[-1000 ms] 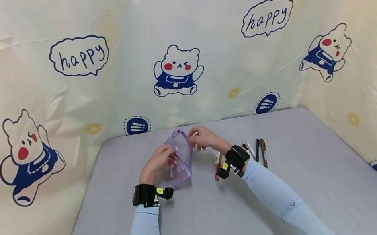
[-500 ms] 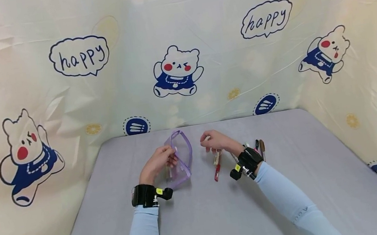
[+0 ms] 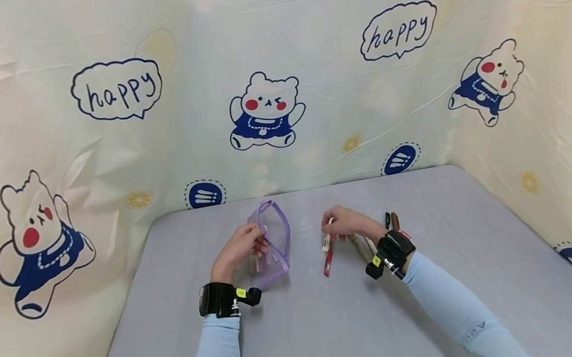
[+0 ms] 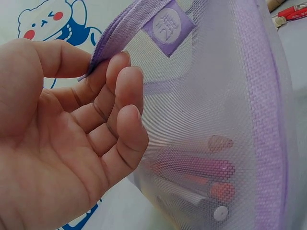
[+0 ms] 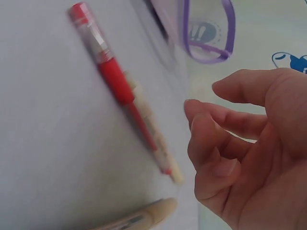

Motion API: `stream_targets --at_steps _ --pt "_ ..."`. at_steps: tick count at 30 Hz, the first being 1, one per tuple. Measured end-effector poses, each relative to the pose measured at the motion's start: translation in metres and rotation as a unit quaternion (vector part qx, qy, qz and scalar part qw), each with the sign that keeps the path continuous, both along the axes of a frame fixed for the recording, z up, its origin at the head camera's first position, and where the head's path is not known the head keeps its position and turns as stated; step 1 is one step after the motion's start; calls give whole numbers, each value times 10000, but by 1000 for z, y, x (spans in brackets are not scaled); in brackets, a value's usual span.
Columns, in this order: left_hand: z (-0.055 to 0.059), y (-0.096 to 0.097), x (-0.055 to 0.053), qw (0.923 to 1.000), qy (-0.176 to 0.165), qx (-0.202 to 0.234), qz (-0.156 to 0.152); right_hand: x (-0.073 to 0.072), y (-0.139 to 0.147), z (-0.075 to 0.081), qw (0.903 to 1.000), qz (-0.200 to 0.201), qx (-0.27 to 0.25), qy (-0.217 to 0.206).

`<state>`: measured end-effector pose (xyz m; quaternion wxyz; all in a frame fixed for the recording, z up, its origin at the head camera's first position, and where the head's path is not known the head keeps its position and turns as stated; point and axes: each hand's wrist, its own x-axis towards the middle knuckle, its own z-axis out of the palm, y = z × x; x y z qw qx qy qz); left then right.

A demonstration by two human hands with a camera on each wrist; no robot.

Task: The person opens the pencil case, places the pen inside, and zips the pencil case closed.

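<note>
My left hand (image 3: 241, 247) pinches the zipper edge of a purple-trimmed mesh pencil case (image 4: 218, 103) between thumb and forefinger. The case stands with its mouth spread toward the right. Through its mesh, several pens (image 4: 196, 167) show at the bottom in the left wrist view. My right hand (image 3: 346, 222) hovers over the pens to the right, its loosely curled fingers holding nothing and thumb apart from the fingertips. Beside it on the table lie a red gel pen (image 5: 116, 84) and a cream pen (image 5: 149, 120) side by side. A beige-tipped pen (image 5: 144, 215) lies closer below the hand.
More pens, including a brown one (image 3: 394, 222) and a black one (image 3: 387, 220), lie on the grey table (image 3: 309, 340), partly hidden behind the right wrist. A printed curtain (image 3: 152, 161) stands along the table's back and sides.
My right hand has left the pencil case's rim and moved right and nearer, over the red and cream pens. The left hand keeps hold of the case in the same place.
</note>
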<state>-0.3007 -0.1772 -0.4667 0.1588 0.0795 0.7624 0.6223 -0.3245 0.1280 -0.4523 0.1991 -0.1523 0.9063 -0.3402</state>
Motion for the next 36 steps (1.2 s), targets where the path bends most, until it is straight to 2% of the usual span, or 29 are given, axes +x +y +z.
stream_targets --at_steps 6,13,17,25,28,34,36 --pt "0 0 0 10000 -10 -13 16 2 5 -9 9994 63 326 -1" --pt "-1 -6 5 9999 -24 -52 105 8 -3 -20 9984 -193 519 -90" --pt "-1 -5 4 10000 -27 38 37 11 -4 -25 9973 -251 688 -31" --pt "5 -8 -3 10000 73 -2 -10 9 -14 -23 9939 -67 1016 435" --pt "7 -9 -4 9999 129 -31 -37 7 -18 -21 9922 -128 1126 521" --pt "6 -7 -3 10000 44 -21 -8 8 -22 -25 9901 -249 1271 543" --pt "3 -3 -3 10000 17 -3 -84 10 -20 -27 9903 -360 1255 474"
